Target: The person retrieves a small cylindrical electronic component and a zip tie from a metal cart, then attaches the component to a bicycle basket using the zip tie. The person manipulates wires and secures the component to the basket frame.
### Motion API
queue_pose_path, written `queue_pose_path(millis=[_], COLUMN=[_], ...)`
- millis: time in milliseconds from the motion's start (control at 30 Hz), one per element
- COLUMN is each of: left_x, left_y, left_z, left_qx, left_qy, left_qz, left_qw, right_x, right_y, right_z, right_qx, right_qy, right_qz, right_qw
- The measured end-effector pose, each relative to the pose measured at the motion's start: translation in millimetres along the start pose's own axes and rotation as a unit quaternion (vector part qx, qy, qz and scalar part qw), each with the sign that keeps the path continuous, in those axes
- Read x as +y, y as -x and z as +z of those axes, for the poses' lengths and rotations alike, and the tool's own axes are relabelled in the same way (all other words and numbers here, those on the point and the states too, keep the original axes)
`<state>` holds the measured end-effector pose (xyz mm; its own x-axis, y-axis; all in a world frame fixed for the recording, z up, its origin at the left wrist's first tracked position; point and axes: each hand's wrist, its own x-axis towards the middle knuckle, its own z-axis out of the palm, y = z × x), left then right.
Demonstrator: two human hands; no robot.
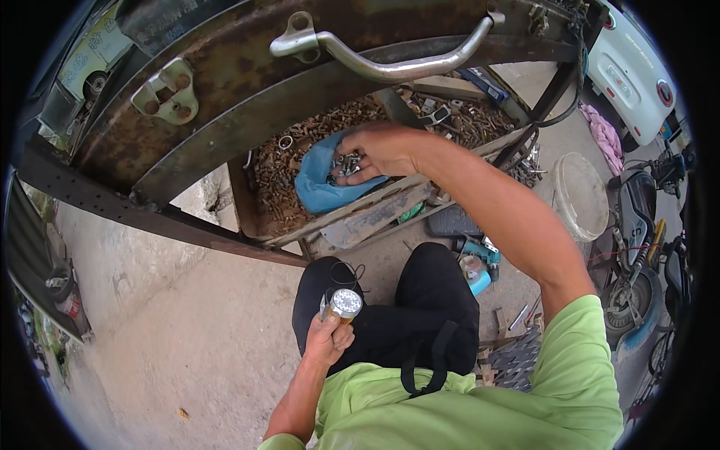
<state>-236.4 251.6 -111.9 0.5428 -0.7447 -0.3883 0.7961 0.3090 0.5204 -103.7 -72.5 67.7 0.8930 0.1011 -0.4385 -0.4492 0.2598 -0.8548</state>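
Observation:
My right hand (384,150) reaches into a blue plastic bag (319,184), its fingers curled around several small shiny metal pieces that look like nuts or bolts (349,163). Under the bag lies a bed of rusty bolts and screws (281,184) in a shallow wooden-edged tray (352,208). Above my left knee, my left hand (328,341) is closed around a small round thing (346,302) with a silvery dotted face and a gold-coloured side, like an LED lamp. A thin dark wire (352,270) curls beside it over my knee.
A rusty metal frame with a bent silver handle (405,69) arches over the tray. Right of my knees lie a teal power drill (484,255) and a dark case (454,223). Farther right stand a white bucket (579,196), a motorbike (634,277) and a white vehicle (630,71).

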Motion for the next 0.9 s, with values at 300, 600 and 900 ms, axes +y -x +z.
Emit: queue_pose_path(millis=[300,600,900], left_x=[-5.1,-5.4,-6.3], left_y=[-3.4,-1.5,-2.3], left_z=[5.6,4.3,0.5], left_qx=[-0.003,0.002,-0.005], left_qy=[-0.023,-0.001,0.009], left_qz=[-0.021,-0.026,-0.028], left_qw=[1.0,1.0,1.0], right_x=[4.0,3.2,4.7], right_y=[15.1,12.1,11.0], right_z=[-13.6,-13.4,-10.5], right_qx=[0.007,-0.004,0.01], right_qy=[-0.017,-0.016,0.019], right_qz=[-0.001,0.006,0.009], right_qw=[1.0,1.0,1.0])
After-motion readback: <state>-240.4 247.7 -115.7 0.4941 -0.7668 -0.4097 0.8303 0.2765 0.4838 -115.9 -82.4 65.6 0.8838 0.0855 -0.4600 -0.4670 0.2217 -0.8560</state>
